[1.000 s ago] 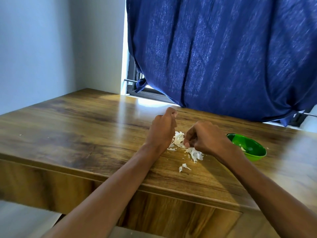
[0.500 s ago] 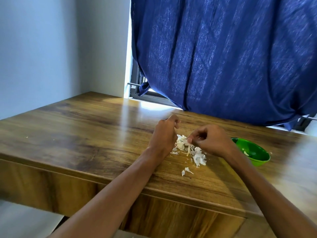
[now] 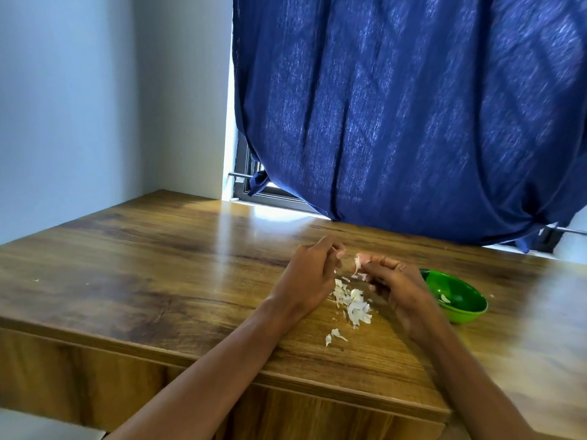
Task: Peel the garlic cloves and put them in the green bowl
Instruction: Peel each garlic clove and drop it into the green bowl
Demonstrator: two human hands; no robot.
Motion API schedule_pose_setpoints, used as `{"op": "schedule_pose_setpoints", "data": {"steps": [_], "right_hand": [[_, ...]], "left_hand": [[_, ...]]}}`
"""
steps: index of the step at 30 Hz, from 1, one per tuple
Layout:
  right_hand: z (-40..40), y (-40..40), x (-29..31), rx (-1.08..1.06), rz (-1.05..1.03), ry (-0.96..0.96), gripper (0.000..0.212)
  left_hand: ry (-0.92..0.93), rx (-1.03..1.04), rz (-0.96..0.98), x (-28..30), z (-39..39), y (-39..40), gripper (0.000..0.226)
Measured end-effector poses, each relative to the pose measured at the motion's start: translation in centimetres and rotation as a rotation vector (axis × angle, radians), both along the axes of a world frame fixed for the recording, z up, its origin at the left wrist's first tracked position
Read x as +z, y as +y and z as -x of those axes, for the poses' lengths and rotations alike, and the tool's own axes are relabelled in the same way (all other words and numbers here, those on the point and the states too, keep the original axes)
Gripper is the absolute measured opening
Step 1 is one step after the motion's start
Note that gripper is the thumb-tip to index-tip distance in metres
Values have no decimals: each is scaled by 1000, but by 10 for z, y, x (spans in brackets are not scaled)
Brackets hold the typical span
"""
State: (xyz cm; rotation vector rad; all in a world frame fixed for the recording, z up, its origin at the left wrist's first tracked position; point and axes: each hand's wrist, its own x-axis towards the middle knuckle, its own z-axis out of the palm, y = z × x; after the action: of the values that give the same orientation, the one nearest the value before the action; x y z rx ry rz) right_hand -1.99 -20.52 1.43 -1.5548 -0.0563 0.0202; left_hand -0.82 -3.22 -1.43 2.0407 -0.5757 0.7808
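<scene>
Head view: right hand [image 3: 394, 281] grip pinches a garlic clove [image 3: 357, 265], left hand [image 3: 309, 274] grip curled, contents unclear; skins [image 3: 354, 304] drop below, green bowl [image 3: 457, 314] just right, handy for drop-off.

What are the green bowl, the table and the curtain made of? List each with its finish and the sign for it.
Green bowl: probably plastic, glossy; even bright colour, thin rim, soft highlights.
Table: wood or wood-look laminate, semi-gloss; grain pattern and window glare. Which of the two, the picture leaves open.
Curtain: woven cloth, matte, thin; light shows through the weave and it hangs in folds.
</scene>
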Motion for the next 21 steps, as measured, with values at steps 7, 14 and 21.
{"op": "schedule_pose_setpoints", "data": {"steps": [7,14,21], "right_hand": [[2,4,-2,10,-100,-16,20],[7,4,-3,-5,21,-125,20],[10,-4,0,16,-144,-83,25]], "left_hand": [[-19,-43,-68,2,3,-9,22],[-59,12,82,1,2,-8,14],[-51,127,-97,-2,2,-6,31]]}}
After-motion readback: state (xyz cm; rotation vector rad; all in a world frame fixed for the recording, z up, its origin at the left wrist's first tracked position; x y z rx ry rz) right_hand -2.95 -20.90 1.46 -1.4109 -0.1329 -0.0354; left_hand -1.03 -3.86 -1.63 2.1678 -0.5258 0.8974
